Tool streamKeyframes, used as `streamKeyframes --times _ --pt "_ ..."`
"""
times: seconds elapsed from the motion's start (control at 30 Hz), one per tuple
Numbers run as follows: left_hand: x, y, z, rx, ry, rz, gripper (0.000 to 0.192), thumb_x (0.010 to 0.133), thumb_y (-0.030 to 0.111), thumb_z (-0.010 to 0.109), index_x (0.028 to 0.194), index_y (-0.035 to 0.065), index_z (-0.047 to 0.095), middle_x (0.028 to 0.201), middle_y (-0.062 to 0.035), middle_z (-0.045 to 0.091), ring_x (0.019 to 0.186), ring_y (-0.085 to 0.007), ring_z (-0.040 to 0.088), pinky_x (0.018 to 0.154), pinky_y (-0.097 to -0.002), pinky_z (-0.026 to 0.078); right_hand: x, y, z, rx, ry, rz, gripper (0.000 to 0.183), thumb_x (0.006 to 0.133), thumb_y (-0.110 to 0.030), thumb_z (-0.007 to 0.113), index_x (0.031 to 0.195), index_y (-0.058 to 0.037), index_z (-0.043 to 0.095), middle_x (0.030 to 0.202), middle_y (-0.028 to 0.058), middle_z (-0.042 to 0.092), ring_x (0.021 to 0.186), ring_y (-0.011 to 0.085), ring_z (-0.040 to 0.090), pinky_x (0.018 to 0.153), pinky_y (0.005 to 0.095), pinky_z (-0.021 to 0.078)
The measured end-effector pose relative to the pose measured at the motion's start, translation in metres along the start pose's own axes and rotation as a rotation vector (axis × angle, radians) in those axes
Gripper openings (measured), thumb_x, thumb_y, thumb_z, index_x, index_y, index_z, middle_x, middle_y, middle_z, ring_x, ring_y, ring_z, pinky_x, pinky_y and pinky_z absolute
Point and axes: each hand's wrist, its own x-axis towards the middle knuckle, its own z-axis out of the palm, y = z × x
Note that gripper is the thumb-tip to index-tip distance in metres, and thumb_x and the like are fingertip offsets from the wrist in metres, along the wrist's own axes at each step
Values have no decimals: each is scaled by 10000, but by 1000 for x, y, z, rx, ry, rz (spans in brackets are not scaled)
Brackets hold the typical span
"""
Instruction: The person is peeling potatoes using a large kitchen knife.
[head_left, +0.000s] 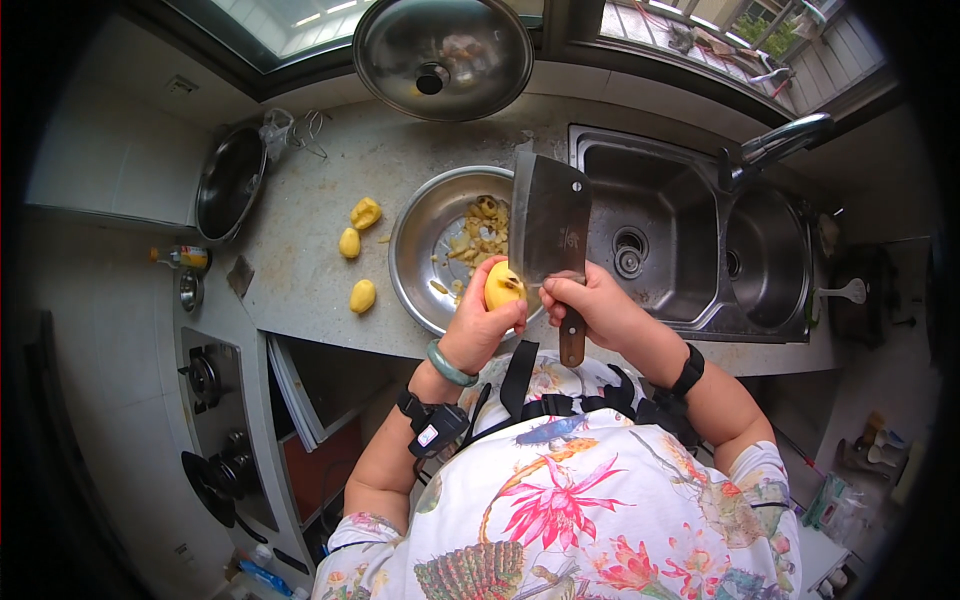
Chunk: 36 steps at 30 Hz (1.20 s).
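Observation:
My left hand grips a peeled yellow potato that has dark hollow spots on its right side. In my right hand is a cleaver with a wooden handle, its wide blade pointing away from me. The lower corner of the blade is at the potato's dark spots; whether it cuts in cannot be seen. Both hands are over the near right part of a steel basin. Peelings and potato scraps lie inside the basin. Three peeled potatoes rest on the counter to its left.
A steel double sink with a faucet is at the right. Behind the basin a large pot lid leans by the window. A wok-like pan stands at the back left, and a gas hob is at the left.

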Motion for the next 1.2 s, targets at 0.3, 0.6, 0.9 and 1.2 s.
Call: streamKeyframes --times 0.3,0.6,0.9,1.2 --pt "9 -7 -2 -116 9 81 619 808 96 609 1315 81 255 967 -61 537 753 -104 519 674 -228 435 14 3 1 460 -10 227 89 877 -112 507 841 -31 504 716 8 527 584 62 499 536 237 467" --pt "13 -4 -18 -122 -20 -40 507 835 147 608 1250 80 325 998 -53 539 787 -106 530 665 -228 443 28 7 -4 719 8 364 76 893 -101 489 927 -37 465 777 23 536 598 49 498 541 218 469" --pt "21 -24 -25 544 221 404 580 784 39 635 1246 55 283 1131 -106 470 1025 -176 499 862 -276 429 32 10 3 889 7 397 96 899 -121 498 909 -37 454 766 17 525 595 50 492 554 216 464" --pt "20 -34 -34 312 121 33 631 782 107 658 1274 16 274 1025 -92 530 844 -161 560 728 -271 475 39 4 3 625 55 232 100 888 -123 512 838 -37 505 735 17 534 594 64 503 551 222 465"
